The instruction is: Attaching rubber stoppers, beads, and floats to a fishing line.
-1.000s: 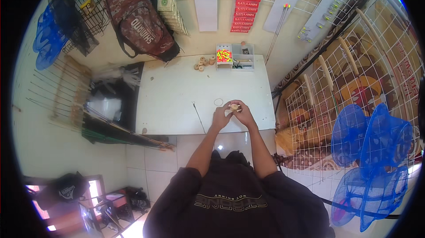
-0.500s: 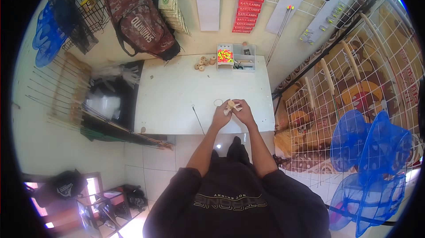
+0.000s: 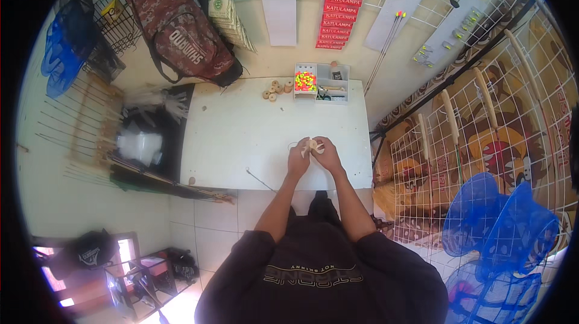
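Note:
Over the near part of the white table [image 3: 241, 134], my left hand [image 3: 297, 160] and my right hand [image 3: 329, 158] are closed together. Between their fingertips is a small round pale wooden spool [image 3: 313, 144]. A whitish strip [image 3: 304, 151] shows at the spool's sides, among the fingers; I cannot make out what it is. A thin ring or loop [image 3: 292, 144] lies on the table, partly hidden by my left hand. To the left of my left forearm, a thin dark rod [image 3: 260, 180] slants across the table's front edge.
At the table's back stand several wooden spools [image 3: 273, 90] and a compartment box [image 3: 323, 96] with bright red and yellow pieces. A camouflage bag [image 3: 192, 40] hangs behind. Wire racks with blue nets [image 3: 473, 209] stand on the right; a dark shelf [image 3: 145, 170] is on the left.
The thin rod has swung down and left, its far end now lower. My left hand now covers part of the loop. Both hands stay on the spool, turning it slightly; the view has shifted a little.

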Demonstrator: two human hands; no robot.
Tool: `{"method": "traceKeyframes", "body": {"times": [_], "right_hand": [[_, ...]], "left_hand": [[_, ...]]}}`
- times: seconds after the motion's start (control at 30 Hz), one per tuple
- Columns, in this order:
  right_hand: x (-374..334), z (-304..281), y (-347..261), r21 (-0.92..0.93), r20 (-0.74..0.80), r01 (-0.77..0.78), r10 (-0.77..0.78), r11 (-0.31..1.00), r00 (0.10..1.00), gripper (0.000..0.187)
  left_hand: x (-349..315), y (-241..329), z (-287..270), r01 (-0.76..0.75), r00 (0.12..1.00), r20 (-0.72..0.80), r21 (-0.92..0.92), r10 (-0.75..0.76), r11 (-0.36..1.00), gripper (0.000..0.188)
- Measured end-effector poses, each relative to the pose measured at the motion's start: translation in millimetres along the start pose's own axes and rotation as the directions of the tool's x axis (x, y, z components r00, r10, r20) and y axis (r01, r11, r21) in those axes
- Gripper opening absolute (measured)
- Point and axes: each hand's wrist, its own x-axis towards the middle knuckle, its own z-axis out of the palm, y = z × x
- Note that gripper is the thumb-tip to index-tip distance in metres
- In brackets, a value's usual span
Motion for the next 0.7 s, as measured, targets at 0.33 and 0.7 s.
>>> {"method": "traceKeyframes", "body": {"times": [0.33, 0.7], "right_hand": [[2, 11, 2, -0.388, 0.024, -0.035, 0.048, 0.921, 0.999, 0.038], [-13, 7, 7, -0.35, -0.022, -0.078, 0.075, 0.933, 0.997, 0.042]], "left_hand": [[-6, -6, -7, 0.111, 0.993, -0.076, 0.289, -0.093, 0.951, 0.048], [-17, -6, -10, 0.065, 0.997, 0.024, 0.372, -0.079, 0.926, 0.042]]}}
